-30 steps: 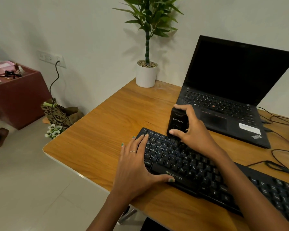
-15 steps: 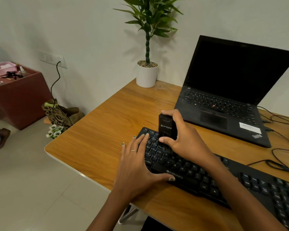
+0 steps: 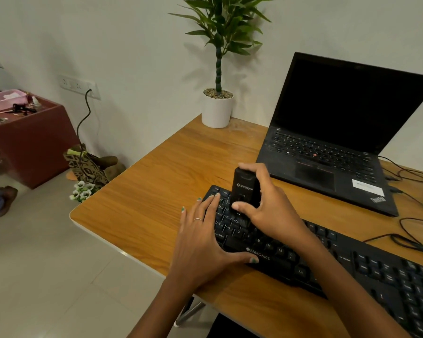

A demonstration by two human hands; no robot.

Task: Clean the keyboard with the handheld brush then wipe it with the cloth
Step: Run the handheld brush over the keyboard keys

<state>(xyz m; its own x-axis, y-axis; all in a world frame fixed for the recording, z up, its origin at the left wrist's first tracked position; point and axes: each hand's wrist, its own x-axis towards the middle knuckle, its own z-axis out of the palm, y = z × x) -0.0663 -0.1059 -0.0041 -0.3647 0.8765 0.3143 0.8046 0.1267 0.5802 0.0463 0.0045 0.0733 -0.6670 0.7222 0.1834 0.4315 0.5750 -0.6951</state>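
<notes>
A black keyboard (image 3: 366,269) lies slantwise across the wooden desk (image 3: 156,191). My right hand (image 3: 269,208) grips a black handheld brush (image 3: 244,189), held upright with its lower end on the keys near the keyboard's left end. My left hand (image 3: 203,242) rests flat on the keyboard's left end, fingers straight over the keys and thumb along the front edge. The brush's bristles are hidden. No cloth is in view.
An open black laptop (image 3: 332,152) stands behind the keyboard. A white potted plant (image 3: 217,108) sits at the desk's back edge. Cables (image 3: 415,230) trail at the right. Left of the desk are tiled floor, a bag (image 3: 88,167) and a maroon cabinet (image 3: 27,142).
My right hand has carried the brush leftward along the keyboard, from near the laptop's front corner to the left end. My left hand has stayed in place.
</notes>
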